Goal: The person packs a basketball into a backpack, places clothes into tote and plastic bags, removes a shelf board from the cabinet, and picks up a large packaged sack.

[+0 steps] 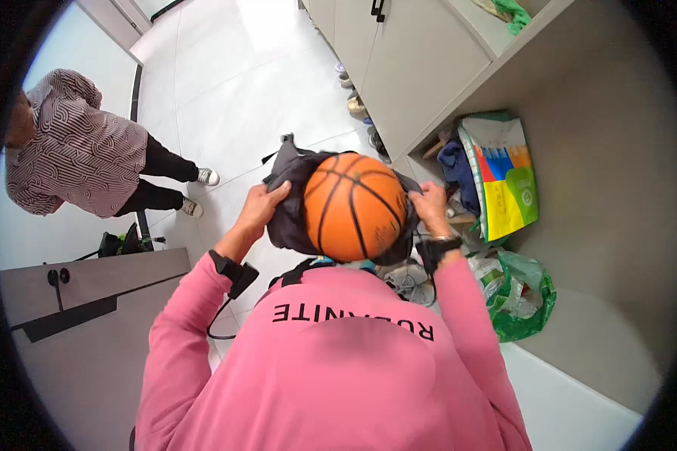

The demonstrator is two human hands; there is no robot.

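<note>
Fabric of a dark bag [284, 229] is pinched at one side by the left hand [258, 213] and, it appears, at the other by the right hand [430, 208], thumbs pressed in. Between them a basketball [356, 203] is held at the bag's mouth; its depth inside cannot be told. If one edge slipped, the ball could be dropped. Room on the right is narrowed by shoes [408, 283], a green plastic bag [538, 322] and a printed sack [496, 165]; well to the left, a person [83, 150] is seen standing.

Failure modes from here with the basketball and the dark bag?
1. The basketball bulges uncovered from the dark bag; if the left hand or right hand loses the fabric, it could roll out.
2. A dropped ball might bounce into the green plastic bag or toward the person standing nearby.
</note>
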